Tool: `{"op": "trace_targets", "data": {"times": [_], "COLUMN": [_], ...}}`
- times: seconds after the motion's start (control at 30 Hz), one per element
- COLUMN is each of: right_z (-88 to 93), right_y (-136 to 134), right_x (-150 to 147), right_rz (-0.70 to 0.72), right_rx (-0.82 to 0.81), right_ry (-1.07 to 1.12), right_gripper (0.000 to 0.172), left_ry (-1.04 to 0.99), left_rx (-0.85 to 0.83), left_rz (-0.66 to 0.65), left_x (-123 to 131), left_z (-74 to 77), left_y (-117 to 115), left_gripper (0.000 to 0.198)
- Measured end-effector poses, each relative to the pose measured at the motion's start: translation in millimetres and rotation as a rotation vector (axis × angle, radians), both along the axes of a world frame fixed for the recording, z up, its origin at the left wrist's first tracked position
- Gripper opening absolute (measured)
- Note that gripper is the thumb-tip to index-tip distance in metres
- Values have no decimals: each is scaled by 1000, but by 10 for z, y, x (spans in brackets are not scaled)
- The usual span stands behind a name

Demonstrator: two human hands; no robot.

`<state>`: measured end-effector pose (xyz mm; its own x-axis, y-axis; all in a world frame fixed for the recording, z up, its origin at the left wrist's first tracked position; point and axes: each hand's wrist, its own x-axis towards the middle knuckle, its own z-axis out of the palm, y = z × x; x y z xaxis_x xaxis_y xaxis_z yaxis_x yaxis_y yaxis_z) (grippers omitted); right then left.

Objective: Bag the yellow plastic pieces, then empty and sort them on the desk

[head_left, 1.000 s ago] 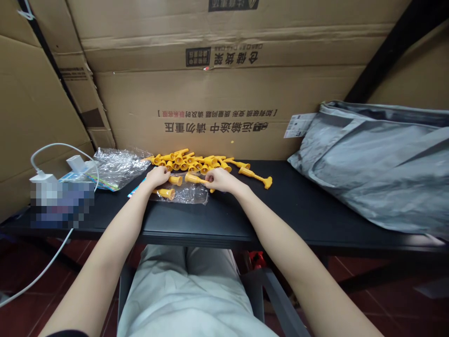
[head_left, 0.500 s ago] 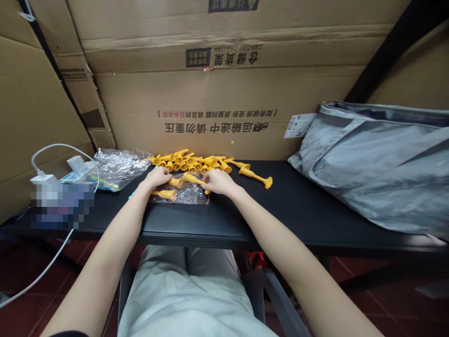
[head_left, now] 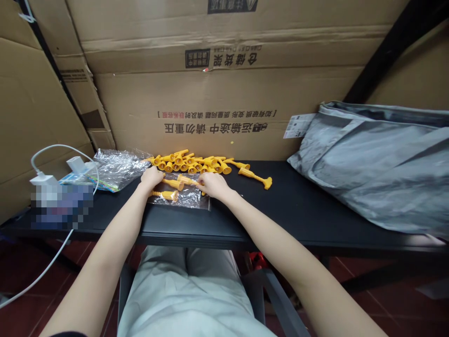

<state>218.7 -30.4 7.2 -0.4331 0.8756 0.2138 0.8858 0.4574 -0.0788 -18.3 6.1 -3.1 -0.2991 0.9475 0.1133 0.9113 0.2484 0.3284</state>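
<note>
A clear plastic bag point(head_left: 191, 200) lies on the table in front of me, with several yellow plastic pieces in it. My left hand point(head_left: 152, 177) is closed on the bag's left part, its fingertips partly hidden. My right hand point(head_left: 213, 184) pinches the thin stem of a yellow plastic piece point(head_left: 186, 180), whose flared end points left over the bag. Whether that piece is fully inside the film, I cannot tell. Another yellow piece point(head_left: 167, 195) rests in the lower part of the bag. Just behind my hands is a pile of similar yellow pieces point(head_left: 191, 164).
A single yellow piece point(head_left: 255, 178) lies right of the pile. Crumpled clear bags point(head_left: 121, 166) are at the left, beside a white charger point(head_left: 45, 185) with a cable. A grey fabric bag point(head_left: 372, 173) fills the right side. Cardboard point(head_left: 196, 93) stands along the back.
My right hand has shifted slightly left with the yellow piece, which sits further over the bag. My left hand has also moved a little left.
</note>
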Motion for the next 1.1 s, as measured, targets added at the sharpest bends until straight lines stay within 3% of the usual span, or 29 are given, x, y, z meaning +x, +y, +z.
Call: {"op": "trace_targets", "data": {"times": [0.17,0.33,0.53,0.7,0.9,1.0,1.1], "right_z": [-93,-313,-464,-437,-446,-442,-394], "right_y": [72,286,392,363,350,341,298], "right_x": [-39,-25,-35,-42,-54,-65,-68], "right_rz": [52,128,30,45,105,140,270], "right_rx": [16,7,-309,-378,-454,-399,-331], "right_ry": [223,650,987,1052,1005,959,895], "right_gripper": [16,9,10,6,16,16,18], "left_ry": [30,0,-46,-60,-80,-121,-165], "left_rx": [-41,17,102,175,193,179,161], "left_rz": [-105,-69,-21,-19,-101,-118,-116], "left_x": [60,53,-6,-2,71,80,76], "left_z": [-75,-107,-125,-95,-55,-44,-28], "left_y": [48,80,126,118,58,44,39], "left_gripper": [33,32,26,24,20,18,16]}}
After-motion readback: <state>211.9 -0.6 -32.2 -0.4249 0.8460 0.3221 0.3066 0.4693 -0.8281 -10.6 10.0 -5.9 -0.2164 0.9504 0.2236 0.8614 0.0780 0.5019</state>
